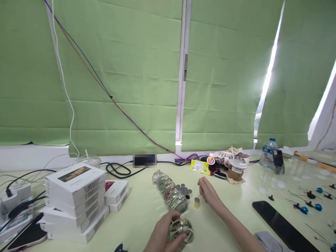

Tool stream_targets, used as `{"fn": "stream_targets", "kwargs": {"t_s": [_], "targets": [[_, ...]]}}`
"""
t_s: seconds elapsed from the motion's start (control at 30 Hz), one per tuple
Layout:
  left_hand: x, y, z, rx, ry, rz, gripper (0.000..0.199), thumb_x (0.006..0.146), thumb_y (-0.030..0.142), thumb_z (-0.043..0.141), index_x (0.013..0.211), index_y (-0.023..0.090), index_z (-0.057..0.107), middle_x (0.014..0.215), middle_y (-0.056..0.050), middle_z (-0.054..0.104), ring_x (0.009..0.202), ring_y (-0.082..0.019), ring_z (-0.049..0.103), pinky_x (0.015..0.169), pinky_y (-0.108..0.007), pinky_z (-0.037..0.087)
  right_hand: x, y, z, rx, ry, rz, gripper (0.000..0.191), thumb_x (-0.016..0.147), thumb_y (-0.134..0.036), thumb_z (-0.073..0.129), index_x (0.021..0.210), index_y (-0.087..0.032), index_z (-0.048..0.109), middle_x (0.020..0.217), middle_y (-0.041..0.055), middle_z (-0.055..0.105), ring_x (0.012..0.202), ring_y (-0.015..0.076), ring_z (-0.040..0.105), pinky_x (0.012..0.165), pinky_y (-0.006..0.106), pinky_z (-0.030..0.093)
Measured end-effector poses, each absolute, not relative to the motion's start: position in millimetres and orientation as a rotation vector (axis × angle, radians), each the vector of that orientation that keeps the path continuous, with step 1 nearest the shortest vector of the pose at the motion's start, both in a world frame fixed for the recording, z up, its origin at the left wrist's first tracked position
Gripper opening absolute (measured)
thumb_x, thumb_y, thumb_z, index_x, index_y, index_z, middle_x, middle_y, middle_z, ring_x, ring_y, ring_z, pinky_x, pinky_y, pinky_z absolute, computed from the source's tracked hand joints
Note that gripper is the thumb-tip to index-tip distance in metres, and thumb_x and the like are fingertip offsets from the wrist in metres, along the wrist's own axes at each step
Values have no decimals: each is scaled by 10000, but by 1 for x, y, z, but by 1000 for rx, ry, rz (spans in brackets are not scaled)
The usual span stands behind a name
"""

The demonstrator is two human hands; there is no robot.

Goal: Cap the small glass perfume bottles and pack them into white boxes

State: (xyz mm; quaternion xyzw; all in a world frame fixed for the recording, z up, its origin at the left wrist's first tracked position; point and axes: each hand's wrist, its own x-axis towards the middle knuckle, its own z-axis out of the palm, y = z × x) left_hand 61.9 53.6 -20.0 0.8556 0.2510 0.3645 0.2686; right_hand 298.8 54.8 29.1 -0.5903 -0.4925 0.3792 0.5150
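Note:
My left hand (163, 233) is wrapped round the side of a small round clear glass bottle (188, 229) with a gold neck, near the table's front edge. Just beyond it, a slanting row of similar round glass bottles (168, 187) runs away from me. My right hand (209, 191) hovers to their right, its fingers curled and closed; whatever they may hold is hidden. Close to its left stands a small gold cap (196, 203) with a grey top. Several small grey-topped caps (183, 189) lie beside the row.
White boxes (76, 189) are stacked at left, near cables (119, 171). Behind my right hand are a yellow packet (200, 167) and an iced drink cup (236, 169). Farther right are a water bottle (269, 154), a black slab (278, 220) and small blue-and-black parts (303, 210).

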Motion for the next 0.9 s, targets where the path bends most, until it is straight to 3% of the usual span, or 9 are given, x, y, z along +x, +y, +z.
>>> {"fn": "stream_targets", "kwargs": {"t_s": [0.1,0.37,0.5,0.63,0.77,0.9], "targets": [[62,55,-23,2316,686,992,303,768,249,645,1045,216,528,950,-56,659,849,-194,616,776,-291,506,306,57,31,-1355,-1036,1138,138,812,-376,372,768,-247,354,528,-98,394,374,70,197,417,202,143],[62,58,-29,2349,670,1020,343,765,250,649,1082,218,521,965,-60,662,870,-198,626,787,-290,514,317,54,32,-1084,-919,1468,267,631,-230,656,787,-206,441,636,-20,601,464,66,454,477,188,328],[61,58,-30,2356,660,1015,384,762,227,654,1112,226,498,983,-55,659,889,-193,628,805,-286,512,314,47,37,-938,-1084,1458,325,655,-309,768,827,-186,522,727,19,672,562,100,566,540,221,410],[60,55,-26,2361,665,998,424,763,219,657,1145,239,473,1011,-54,664,907,-196,635,816,-294,515,308,39,42,-827,-1347,1391,271,691,-353,776,801,-153,629,780,33,662,621,125,623,594,256,446],[60,51,-18,2349,705,983,416,765,220,660,1138,236,477,1012,-61,662,913,-203,633,819,-315,522,298,37,41,-781,-1398,1391,266,695,-393,763,795,-151,718,844,9,580,540,82,584,521,242,423],[60,49,-15,2343,683,1016,487,766,198,655,1198,233,433,973,-59,662,873,-197,640,791,-319,538,283,35,39,-775,-1383,1391,271,668,-340,794,822,-142,694,712,-20,575,504,60,532,488,210,395]]}}
